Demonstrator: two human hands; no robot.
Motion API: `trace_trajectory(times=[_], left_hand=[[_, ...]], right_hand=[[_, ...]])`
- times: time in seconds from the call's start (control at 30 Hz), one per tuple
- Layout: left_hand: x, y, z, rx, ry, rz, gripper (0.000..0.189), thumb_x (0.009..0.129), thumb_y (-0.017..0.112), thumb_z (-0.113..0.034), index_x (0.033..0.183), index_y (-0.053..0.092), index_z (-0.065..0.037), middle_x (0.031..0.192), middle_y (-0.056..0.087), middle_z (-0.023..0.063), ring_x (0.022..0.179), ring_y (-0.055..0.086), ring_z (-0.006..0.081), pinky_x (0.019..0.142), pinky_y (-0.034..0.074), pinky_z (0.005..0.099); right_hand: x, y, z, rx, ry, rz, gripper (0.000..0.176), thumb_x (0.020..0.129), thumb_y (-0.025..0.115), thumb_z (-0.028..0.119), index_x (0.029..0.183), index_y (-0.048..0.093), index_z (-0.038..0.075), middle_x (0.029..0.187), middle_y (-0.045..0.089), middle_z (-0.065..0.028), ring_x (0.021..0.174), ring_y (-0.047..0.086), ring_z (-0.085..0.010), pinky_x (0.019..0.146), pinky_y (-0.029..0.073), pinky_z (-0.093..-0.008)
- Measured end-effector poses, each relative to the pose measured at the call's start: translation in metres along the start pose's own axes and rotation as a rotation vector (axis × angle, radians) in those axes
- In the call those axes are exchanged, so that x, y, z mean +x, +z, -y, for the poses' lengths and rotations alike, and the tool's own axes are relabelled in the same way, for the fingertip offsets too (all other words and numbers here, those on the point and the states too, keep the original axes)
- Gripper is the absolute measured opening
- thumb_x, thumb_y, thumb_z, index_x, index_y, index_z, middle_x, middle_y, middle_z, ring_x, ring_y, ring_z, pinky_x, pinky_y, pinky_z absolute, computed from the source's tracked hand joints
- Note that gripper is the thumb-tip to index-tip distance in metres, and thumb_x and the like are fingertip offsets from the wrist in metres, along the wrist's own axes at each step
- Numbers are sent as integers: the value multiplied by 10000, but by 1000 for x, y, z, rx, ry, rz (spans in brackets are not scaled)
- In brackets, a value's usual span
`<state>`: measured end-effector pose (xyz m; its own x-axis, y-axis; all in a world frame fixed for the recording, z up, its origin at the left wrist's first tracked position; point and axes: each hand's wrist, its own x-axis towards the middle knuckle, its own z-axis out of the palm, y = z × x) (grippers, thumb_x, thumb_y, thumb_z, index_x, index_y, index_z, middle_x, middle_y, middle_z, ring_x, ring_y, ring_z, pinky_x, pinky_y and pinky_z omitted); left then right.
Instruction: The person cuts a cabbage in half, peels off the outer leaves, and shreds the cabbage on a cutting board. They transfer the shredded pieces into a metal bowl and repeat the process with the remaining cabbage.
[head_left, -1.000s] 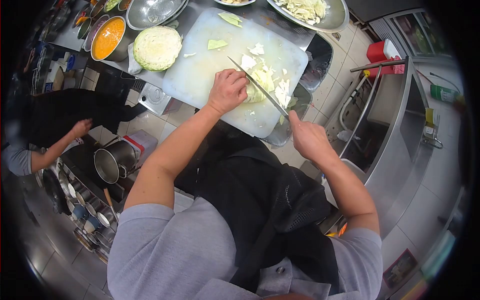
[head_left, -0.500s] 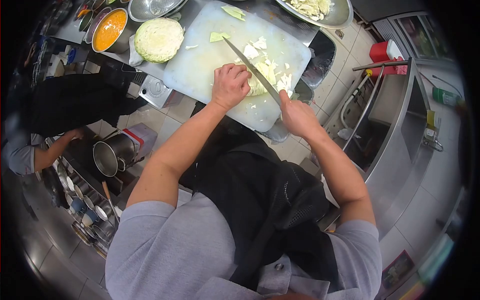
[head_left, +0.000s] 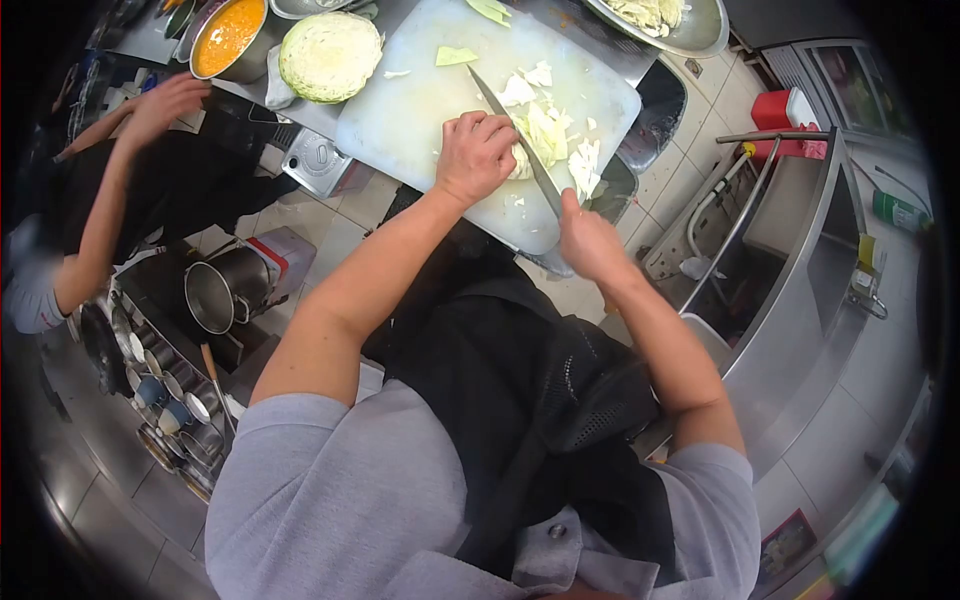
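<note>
My left hand (head_left: 474,155) presses down on a wedge of cabbage (head_left: 521,164) on the white cutting board (head_left: 400,110). My right hand (head_left: 588,242) grips the handle of a long knife (head_left: 518,143), whose blade lies against the cabbage right beside my left fingers. Chopped cabbage pieces (head_left: 560,135) are piled on the board to the right of the blade. A halved cabbage (head_left: 329,56) rests cut face up at the board's far left corner.
A pot of orange sauce (head_left: 226,38) stands left of the halved cabbage. A metal bowl of cut cabbage (head_left: 662,20) sits at the top right. Another person's hand (head_left: 168,100) reaches in at the left. A steel pot (head_left: 215,295) and a steel sink (head_left: 790,230) flank me.
My hands and the knife stayed at the cabbage while chopping went on and the chopped pile grew. The other person's arm rose from low at the left towards the counter.
</note>
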<state>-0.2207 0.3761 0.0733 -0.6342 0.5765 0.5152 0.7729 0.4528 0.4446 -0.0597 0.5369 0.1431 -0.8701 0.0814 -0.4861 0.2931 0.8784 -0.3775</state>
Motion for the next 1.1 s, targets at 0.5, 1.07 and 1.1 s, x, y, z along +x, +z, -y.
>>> trace_trajectory(times=[0.5,1.07,1.1], left_hand=[[-9,1,7,-126,-40,-64,158,746,680,-58,888,663,-124,1011,648,19,1040,577,263,894,449,424],[-12,-49,18,-261,164,226,244,813,723,-65,1046,655,-50,1162,630,128,1128,568,332,1003,455,436],[-12,-47,17,-231,157,227,263,809,728,-68,1060,652,-57,1180,625,122,1133,562,331,1001,455,436]], right_hand=[[-47,-81,21,-135,1,165,347,827,518,-39,1157,412,-34,780,673,-285,782,671,-495,696,509,-583],[-23,-54,19,-6,29,58,235,921,485,51,1134,414,-16,819,676,-308,844,665,-503,752,482,-603],[-28,-57,21,-32,19,63,243,910,490,43,1134,419,-16,817,676,-308,841,666,-502,747,486,-601]])
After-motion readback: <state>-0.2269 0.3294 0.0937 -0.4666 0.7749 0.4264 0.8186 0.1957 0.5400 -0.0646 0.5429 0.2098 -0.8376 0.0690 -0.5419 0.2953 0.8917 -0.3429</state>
